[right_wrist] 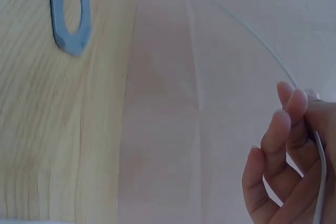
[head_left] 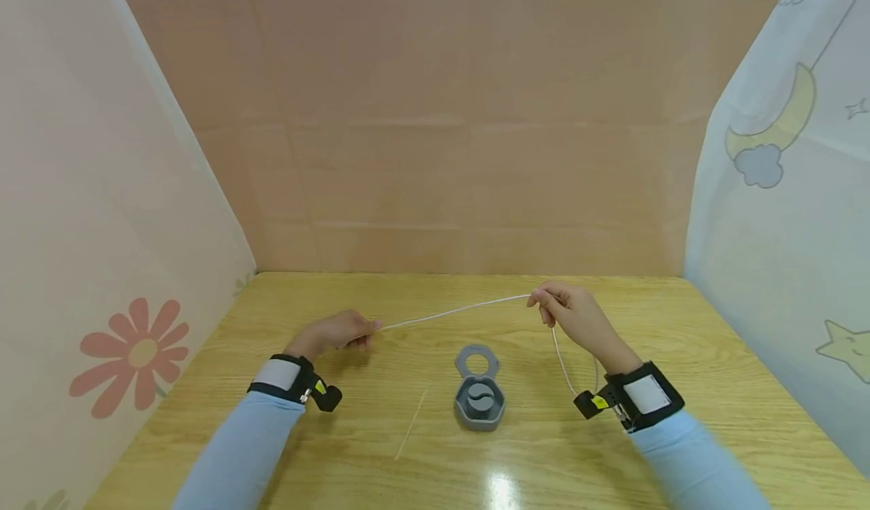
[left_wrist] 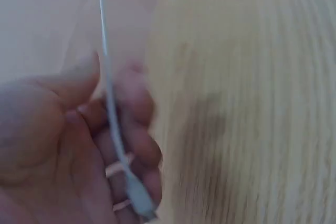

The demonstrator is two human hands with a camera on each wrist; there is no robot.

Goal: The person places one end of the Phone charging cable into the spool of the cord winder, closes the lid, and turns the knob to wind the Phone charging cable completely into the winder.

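A thin white cable (head_left: 451,311) stretches in the air between both hands above the wooden table (head_left: 381,449). My left hand (head_left: 340,331) pinches one end; in the left wrist view the cable (left_wrist: 111,114) runs across the curled fingers (left_wrist: 139,129) down to a small plug end (left_wrist: 139,200). My right hand (head_left: 571,315) pinches the cable higher up, and the slack (head_left: 563,363) hangs down toward that wrist. In the right wrist view the cable (right_wrist: 319,182) passes behind the curled fingers (right_wrist: 273,161). A grey open case (head_left: 479,389) lies on the table between the hands.
A thin pale stick (head_left: 411,425) lies on the table left of the case. The case's ring-shaped lid (right_wrist: 71,17) shows in the right wrist view. Cloth panels wall in the table: a flower print (head_left: 139,355) on the left, a moon print (head_left: 775,136) on the right.
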